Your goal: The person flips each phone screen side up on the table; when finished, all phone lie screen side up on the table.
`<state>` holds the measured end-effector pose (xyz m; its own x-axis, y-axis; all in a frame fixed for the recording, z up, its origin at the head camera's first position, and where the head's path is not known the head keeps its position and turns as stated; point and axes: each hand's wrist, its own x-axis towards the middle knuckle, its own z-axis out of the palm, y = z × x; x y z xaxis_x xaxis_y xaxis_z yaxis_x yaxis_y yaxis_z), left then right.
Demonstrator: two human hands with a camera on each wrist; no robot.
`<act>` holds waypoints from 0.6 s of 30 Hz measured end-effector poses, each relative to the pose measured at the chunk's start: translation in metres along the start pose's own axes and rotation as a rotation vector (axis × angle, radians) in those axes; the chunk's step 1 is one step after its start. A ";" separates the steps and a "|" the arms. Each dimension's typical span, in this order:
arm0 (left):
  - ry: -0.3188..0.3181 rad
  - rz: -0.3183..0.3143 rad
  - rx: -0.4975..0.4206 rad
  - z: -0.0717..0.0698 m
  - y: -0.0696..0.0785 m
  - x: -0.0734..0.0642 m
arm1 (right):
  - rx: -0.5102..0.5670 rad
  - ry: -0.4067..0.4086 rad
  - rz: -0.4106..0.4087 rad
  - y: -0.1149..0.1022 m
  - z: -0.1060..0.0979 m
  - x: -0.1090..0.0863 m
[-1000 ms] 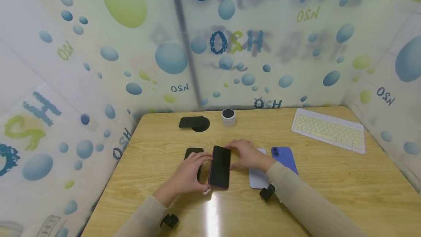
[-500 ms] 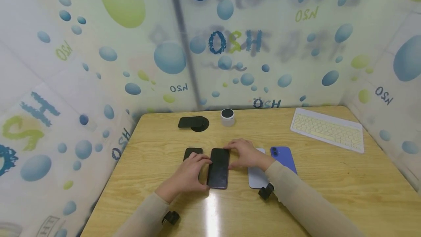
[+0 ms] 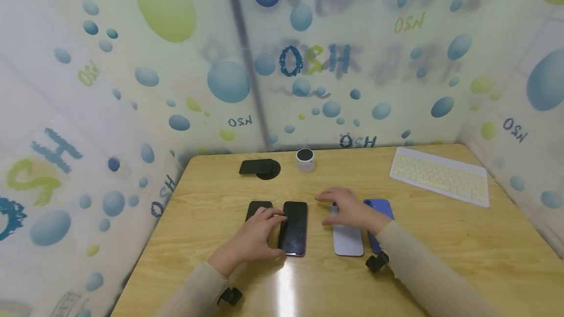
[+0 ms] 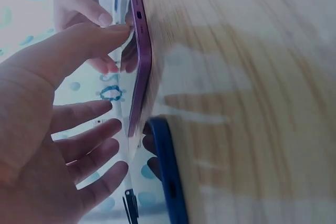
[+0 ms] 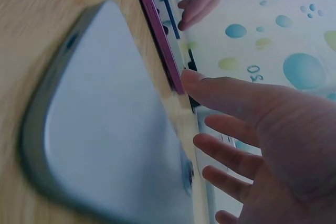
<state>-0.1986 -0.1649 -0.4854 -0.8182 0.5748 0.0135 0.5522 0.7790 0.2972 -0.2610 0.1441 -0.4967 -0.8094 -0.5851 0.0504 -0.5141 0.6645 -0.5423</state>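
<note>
Face up on the wooden table lies a phone with a dark screen and a purple-pink frame [image 3: 294, 234]. My left hand [image 3: 246, 243] reaches beside it, thumb at its lower end and fingertips by its left edge, fingers spread loosely. The left wrist view shows the thumb over that purple frame [image 4: 143, 51]. Partly hidden under this hand is another dark-screened phone [image 3: 258, 205], its edge blue in that view. My right hand [image 3: 350, 211] hovers over a pale lilac phone [image 3: 348, 242] lying back up, fingers apart and holding nothing. A blue phone [image 3: 382, 206] lies partly under the right wrist.
At the back stand a small white cylinder with a dark top [image 3: 305, 161] and a black flat device on a round base [image 3: 257, 166]. A white keyboard [image 3: 440, 176] lies at the back right. Patterned walls enclose the table's back and sides.
The purple-framed phone, tilted up between both hands a second ago, now lies flat. My right hand has left its edge and moved right, over the lilac phone. The left hand stays beside it.
</note>
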 end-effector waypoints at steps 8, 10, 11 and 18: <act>-0.006 0.022 -0.032 0.010 0.017 0.017 | -0.005 0.006 -0.033 0.019 -0.020 -0.029; -0.024 0.017 -0.040 0.012 0.022 0.022 | -0.007 0.009 -0.042 0.024 -0.022 -0.035; -0.030 0.016 -0.043 0.014 0.024 0.025 | -0.008 0.011 -0.042 0.026 -0.023 -0.039; -0.029 0.074 -0.029 0.022 0.041 0.044 | -0.029 0.010 0.028 0.044 -0.028 -0.057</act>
<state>-0.2086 -0.1017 -0.4934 -0.7701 0.6378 0.0084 0.6055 0.7268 0.3244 -0.2456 0.2196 -0.5003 -0.8263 -0.5615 0.0442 -0.4992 0.6937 -0.5192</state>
